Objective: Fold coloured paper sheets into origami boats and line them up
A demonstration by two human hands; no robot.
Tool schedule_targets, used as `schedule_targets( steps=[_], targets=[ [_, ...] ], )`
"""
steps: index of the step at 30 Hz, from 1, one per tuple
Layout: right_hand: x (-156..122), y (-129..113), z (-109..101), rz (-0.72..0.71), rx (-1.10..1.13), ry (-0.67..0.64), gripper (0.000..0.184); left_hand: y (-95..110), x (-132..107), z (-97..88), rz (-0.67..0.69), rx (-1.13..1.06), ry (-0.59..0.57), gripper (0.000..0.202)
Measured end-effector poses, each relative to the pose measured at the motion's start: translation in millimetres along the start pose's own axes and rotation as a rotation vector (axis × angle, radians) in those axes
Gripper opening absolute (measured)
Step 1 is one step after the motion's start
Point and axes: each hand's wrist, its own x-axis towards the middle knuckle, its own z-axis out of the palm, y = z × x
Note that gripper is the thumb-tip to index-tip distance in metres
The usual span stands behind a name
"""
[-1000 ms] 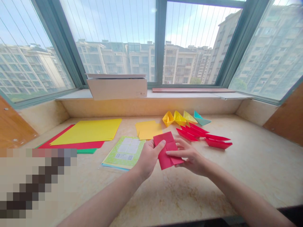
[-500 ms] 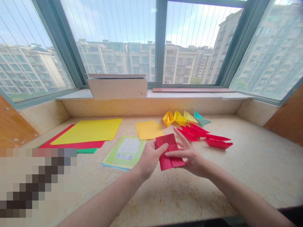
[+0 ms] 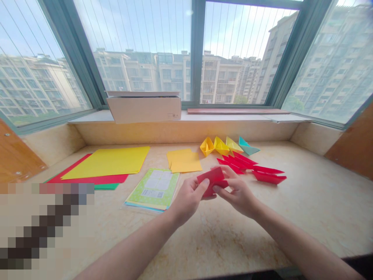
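Note:
A folded piece of red paper [image 3: 210,178] is held in the air above the counter, between both hands. My left hand [image 3: 190,194] grips its left side, thumb on the near face. On the right edge, my right hand [image 3: 237,192] pinches the paper with the thumb low and the fingers behind. Part of the paper is hidden by the fingers. Just beyond my right hand lie several red folded paper boats [image 3: 269,175]. Behind them stand two yellow paper boats [image 3: 222,146], a paler yellow one [image 3: 234,145] and a teal one [image 3: 248,146].
Orange-yellow square sheets [image 3: 186,161] lie behind my left hand, with a green-patterned paper packet [image 3: 154,186] nearer. Large yellow sheets [image 3: 107,161] cover red and green ones at the left. A white box [image 3: 144,109] stands on the window ledge. The counter's front edge runs along the lower right.
The red paper has tipped and now shows a shorter face. My right hand has shifted from fingers spread over it to a closed pinch at its right edge.

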Motion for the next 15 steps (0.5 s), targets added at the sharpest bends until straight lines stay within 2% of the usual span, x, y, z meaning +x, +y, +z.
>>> schedule_targets(
  steps=[4, 10, 15],
  targets=[
    [3.0, -4.7, -1.7, 0.047, 0.017, 0.001, 0.012, -2.9, 0.3, -0.5, 0.045, 0.027, -0.047, 0.046],
    [1.7, -2.6, -1.8, 0.126, 0.100, 0.042, 0.015, -7.6, 5.8, -3.7, 0.038, 0.037, 0.072, 0.042],
    [1.5, -0.5, -0.4, 0.193, 0.275, 0.102, 0.020, -9.8, 7.7, -6.7, 0.046, 0.067, 0.066, 0.041]
  ],
)
